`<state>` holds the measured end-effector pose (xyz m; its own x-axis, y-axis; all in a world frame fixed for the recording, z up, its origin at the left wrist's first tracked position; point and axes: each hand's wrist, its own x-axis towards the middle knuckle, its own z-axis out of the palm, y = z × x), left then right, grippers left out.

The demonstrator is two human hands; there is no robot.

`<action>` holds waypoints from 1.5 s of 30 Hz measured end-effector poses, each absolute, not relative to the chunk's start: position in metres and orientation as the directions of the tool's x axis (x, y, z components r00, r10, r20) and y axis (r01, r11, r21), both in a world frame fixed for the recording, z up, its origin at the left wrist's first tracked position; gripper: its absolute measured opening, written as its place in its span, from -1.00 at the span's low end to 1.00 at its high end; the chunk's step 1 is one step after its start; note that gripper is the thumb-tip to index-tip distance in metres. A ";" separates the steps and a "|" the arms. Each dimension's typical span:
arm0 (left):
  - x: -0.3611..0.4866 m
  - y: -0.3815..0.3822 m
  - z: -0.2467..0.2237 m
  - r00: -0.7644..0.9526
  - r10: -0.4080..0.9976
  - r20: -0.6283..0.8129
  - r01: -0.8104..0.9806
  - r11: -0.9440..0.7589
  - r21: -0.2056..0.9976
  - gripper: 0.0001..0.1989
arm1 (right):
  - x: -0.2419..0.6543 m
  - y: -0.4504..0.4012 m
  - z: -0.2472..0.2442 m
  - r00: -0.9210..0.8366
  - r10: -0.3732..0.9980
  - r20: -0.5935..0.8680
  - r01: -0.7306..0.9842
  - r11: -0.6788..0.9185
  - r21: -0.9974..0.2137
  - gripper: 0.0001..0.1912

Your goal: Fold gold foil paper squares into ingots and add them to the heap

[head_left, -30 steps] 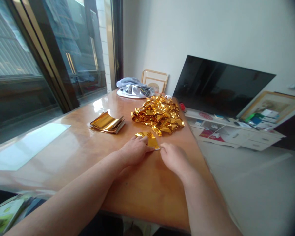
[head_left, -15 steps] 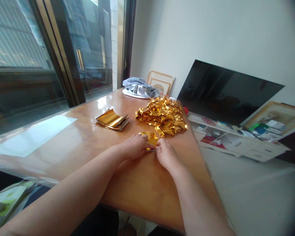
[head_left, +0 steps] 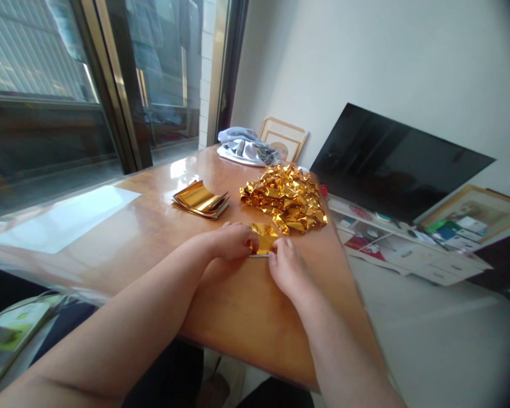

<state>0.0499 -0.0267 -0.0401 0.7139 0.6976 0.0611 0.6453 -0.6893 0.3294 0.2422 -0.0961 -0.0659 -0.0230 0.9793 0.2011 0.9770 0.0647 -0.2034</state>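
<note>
A small gold foil sheet (head_left: 264, 238) with a pale near edge lies on the wooden table (head_left: 246, 306) between my hands. My left hand (head_left: 237, 241) is at its left side, fingers curled on the edge. At the right edge, my right hand (head_left: 285, 260) pinches the near corner. Beyond them spreads a heap of folded gold foil pieces (head_left: 291, 195). Left of the heap lies a stack of flat gold sheets (head_left: 199, 199), its top sheet curling.
A pale sheet (head_left: 72, 218) lies at the table's left. Folded cloth (head_left: 249, 147) and picture frames (head_left: 284, 136) are at the far end. Right of the table stand a large dark television (head_left: 399, 158) and a white cabinet (head_left: 416, 255).
My hands have moved slightly apart, showing more of the gold sheet between them. The whole view has shifted a little.
</note>
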 end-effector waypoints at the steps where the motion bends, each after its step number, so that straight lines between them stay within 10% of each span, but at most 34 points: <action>1: 0.049 -0.027 -0.040 0.718 0.695 0.044 0.642 -0.685 0.345 -0.73 | 0.240 -0.097 -0.065 -0.020 0.979 0.201 0.979 0.061 -0.196 -0.86; 25: 0.048 -0.018 -0.043 0.677 0.727 -0.114 0.647 -0.515 0.562 -0.76 | 0.221 -0.102 -0.050 0.050 0.990 0.135 0.974 -0.018 -0.224 -0.34; 45: 0.050 -0.021 -0.045 0.664 0.742 -0.094 0.661 -0.524 0.537 -0.76 | 0.287 -0.077 -0.084 0.194 0.979 0.066 0.824 -0.127 -0.552 -0.56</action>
